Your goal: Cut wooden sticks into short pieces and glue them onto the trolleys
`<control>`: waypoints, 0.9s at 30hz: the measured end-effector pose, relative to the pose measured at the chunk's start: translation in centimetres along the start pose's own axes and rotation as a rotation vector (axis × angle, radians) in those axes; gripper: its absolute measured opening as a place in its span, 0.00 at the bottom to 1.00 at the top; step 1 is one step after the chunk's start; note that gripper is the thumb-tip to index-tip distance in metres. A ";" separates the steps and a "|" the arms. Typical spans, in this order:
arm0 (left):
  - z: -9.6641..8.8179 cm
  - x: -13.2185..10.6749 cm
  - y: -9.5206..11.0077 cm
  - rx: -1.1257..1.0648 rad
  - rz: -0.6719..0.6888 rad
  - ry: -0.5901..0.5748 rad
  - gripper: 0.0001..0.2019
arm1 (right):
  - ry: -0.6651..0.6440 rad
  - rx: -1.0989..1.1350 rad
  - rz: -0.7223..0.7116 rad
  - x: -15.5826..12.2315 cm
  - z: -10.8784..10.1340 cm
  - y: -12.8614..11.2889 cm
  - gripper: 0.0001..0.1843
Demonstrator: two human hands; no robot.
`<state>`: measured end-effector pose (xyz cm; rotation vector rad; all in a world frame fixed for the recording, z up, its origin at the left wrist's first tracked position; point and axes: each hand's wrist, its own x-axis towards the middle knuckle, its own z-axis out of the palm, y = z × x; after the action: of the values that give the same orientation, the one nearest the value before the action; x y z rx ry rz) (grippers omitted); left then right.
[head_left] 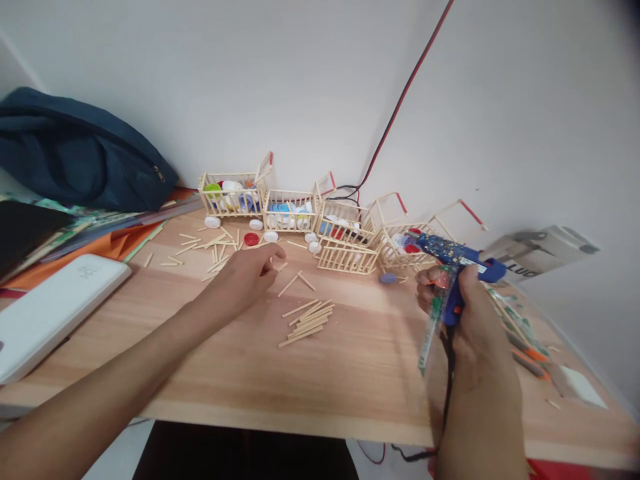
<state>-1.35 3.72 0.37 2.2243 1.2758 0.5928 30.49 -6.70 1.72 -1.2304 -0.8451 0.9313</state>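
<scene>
My right hand (467, 313) is closed round the handle of a blue glue gun (450, 257), its nozzle pointing left near the rightmost cart. A clear strip with green print (427, 333) hangs beside the handle. My left hand (253, 273) hovers low over the table with fingers curled; a short wooden stick (283, 266) shows by the thumb, and I cannot tell whether it is gripped. Small stick-built carts (233, 193) with red-tipped handles stand in a row, holding bottle caps. A slatted stick panel (347, 259) leans in front of the third cart.
Loose sticks lie in a pile (307, 323) and scattered at left, near a red cap (251, 239). A white power bank (60, 310) and dark blue bag (90, 153) are on the left. Orange-handled tools (530, 353) lie right; the gun's cord (450, 373) runs over the table edge.
</scene>
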 end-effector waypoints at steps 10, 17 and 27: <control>-0.2 -0.3 1.6 -0.967 -0.379 -0.179 0.22 | 0.001 -0.049 0.003 0.3 -0.2 0.3 0.28; 0.1 0.1 1.4 -1.073 -0.386 -0.258 0.21 | 0.005 -0.150 0.010 0.1 -0.4 0.0 0.25; 1.0 0.2 0.8 -1.048 -0.330 -0.158 0.22 | -0.009 -0.259 0.005 -0.1 0.5 0.4 0.25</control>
<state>-0.17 3.41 0.11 1.1462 0.8932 0.7104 29.97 -6.54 1.42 -1.4513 -0.9924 0.8499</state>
